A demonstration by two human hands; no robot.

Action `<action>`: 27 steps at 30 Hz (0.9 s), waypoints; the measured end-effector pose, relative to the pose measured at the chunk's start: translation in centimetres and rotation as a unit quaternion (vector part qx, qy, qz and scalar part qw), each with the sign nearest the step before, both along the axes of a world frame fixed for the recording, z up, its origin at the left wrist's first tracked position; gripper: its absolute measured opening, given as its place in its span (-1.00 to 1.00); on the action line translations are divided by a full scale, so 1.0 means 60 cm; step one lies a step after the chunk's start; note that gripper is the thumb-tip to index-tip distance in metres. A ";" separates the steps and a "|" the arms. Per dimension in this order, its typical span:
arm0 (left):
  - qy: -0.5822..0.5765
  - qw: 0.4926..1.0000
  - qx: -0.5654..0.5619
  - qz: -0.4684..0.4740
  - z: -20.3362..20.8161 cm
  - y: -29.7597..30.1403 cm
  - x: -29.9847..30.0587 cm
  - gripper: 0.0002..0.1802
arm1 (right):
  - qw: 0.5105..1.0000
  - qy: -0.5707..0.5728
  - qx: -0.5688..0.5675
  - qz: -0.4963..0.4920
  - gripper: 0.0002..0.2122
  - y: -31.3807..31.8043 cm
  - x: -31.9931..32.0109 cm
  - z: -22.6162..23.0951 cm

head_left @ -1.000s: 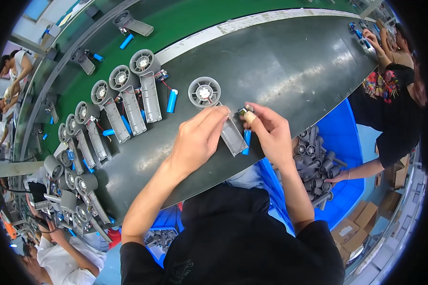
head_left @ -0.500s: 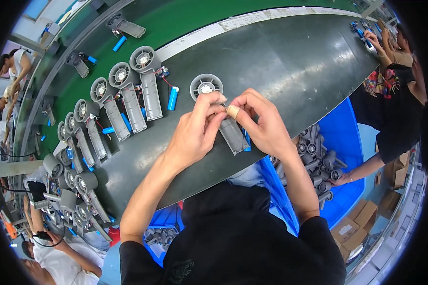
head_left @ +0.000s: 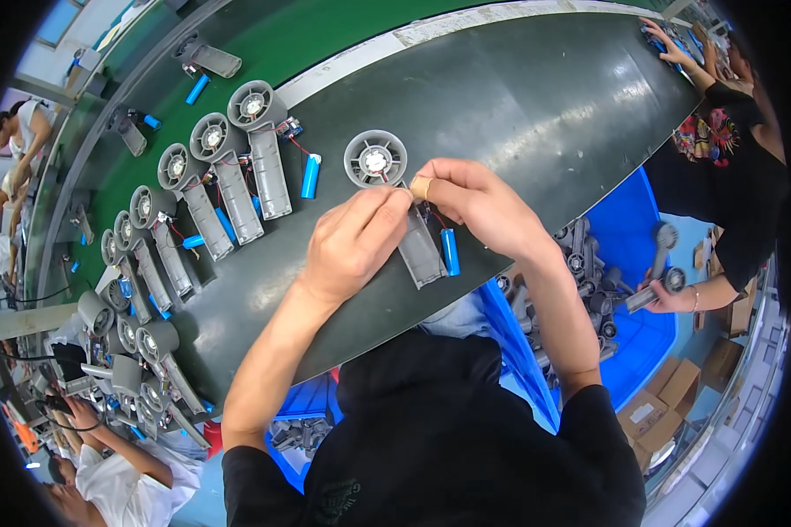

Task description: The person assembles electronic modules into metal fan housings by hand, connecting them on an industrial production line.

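A grey handheld fan housing (head_left: 422, 257) lies on the dark green work surface before me, its round head pointing away and its open handle toward me. A blue cylindrical battery (head_left: 450, 252) rests beside the handle on the right. My left hand (head_left: 350, 246) is closed in a pinch over the neck of the housing, just below the round head. There my right hand (head_left: 482, 209) meets it, also pinching, with a tan wrap on its thumb. Whatever lies between the fingertips is too small and covered to make out.
Several fan housings with batteries, such as this housing (head_left: 271, 174), stand in a slanting row to the left. A blue bin (head_left: 650, 351) of housings sits at the right, where a co-worker's hand (head_left: 672, 299) holds housings. Another blue bin (head_left: 312, 400) is below left.
My left hand has rolled over with its back up, and both pinches sit slightly lower at the neck. The co-worker at right has lifted housings from the bin.
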State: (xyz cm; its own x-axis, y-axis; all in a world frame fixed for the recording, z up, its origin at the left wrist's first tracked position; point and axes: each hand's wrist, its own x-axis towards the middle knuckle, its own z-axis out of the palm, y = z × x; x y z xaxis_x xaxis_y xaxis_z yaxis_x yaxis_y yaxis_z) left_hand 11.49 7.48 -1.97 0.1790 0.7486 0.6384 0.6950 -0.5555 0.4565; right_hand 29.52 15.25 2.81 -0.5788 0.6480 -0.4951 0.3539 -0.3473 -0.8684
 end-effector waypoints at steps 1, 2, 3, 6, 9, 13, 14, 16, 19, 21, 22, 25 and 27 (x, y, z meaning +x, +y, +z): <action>0.000 1.000 0.000 0.001 0.002 0.002 0.002 -0.67 | 1.000 0.010 0.007 0.010 -0.82 0.003 0.004 0.001; -0.014 1.000 -0.012 0.005 0.005 0.003 0.004 -0.69 | 1.000 0.010 0.007 0.011 -0.82 0.003 0.012 -0.006; -0.028 0.999 -0.024 0.010 0.007 0.005 0.006 -0.70 | 0.995 -0.005 0.103 0.000 -0.83 0.002 0.024 -0.017; -0.060 0.998 -0.021 0.016 -0.001 0.008 0.005 -0.72 | 0.976 -0.025 0.212 0.031 -0.76 -0.005 0.036 -0.017; -0.084 0.995 -0.047 0.034 0.000 0.006 0.006 -0.77 | 0.944 -0.072 0.303 0.106 -0.73 -0.021 0.029 -0.017; -0.131 0.986 -0.089 0.041 -0.001 -0.003 -0.002 -0.75 | 0.926 -0.111 0.343 0.114 -0.77 -0.035 0.020 -0.032; -0.145 0.984 -0.100 0.039 0.002 -0.004 -0.001 -0.79 | 0.942 -0.111 0.308 0.073 -0.80 -0.035 0.022 -0.027; -0.160 0.980 -0.110 0.039 0.005 -0.003 0.000 -0.82 | 0.955 -0.113 0.272 0.033 -0.82 -0.032 0.025 -0.028; -0.168 0.978 -0.115 0.046 0.005 -0.003 -0.003 -0.83 | 0.966 -0.105 0.238 -0.006 -0.80 -0.035 0.029 -0.041; -0.170 0.977 -0.120 0.044 0.003 -0.008 -0.008 -0.83 | 0.960 -0.085 0.259 -0.059 -0.75 -0.041 0.028 -0.045; -0.171 0.977 -0.119 0.046 0.002 -0.008 -0.010 -0.83 | 0.960 -0.084 0.259 -0.057 -0.75 -0.039 0.030 -0.047; -0.159 0.980 -0.114 0.042 0.000 -0.009 -0.015 -0.84 | 0.977 -0.047 0.207 -0.032 -0.73 -0.034 0.030 -0.051; -0.154 0.980 -0.120 0.038 -0.001 -0.008 -0.014 -0.84 | 0.991 0.027 0.063 -0.119 -0.76 -0.039 0.019 -0.053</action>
State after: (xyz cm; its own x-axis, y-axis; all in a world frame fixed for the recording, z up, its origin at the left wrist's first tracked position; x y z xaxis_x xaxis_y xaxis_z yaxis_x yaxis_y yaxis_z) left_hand 10.66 6.98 -2.02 -0.0568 0.8872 0.4579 0.5392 -0.3587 0.7620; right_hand 30.67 12.93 -0.34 -0.4265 0.8237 -0.3737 0.2271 -0.3024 -0.9257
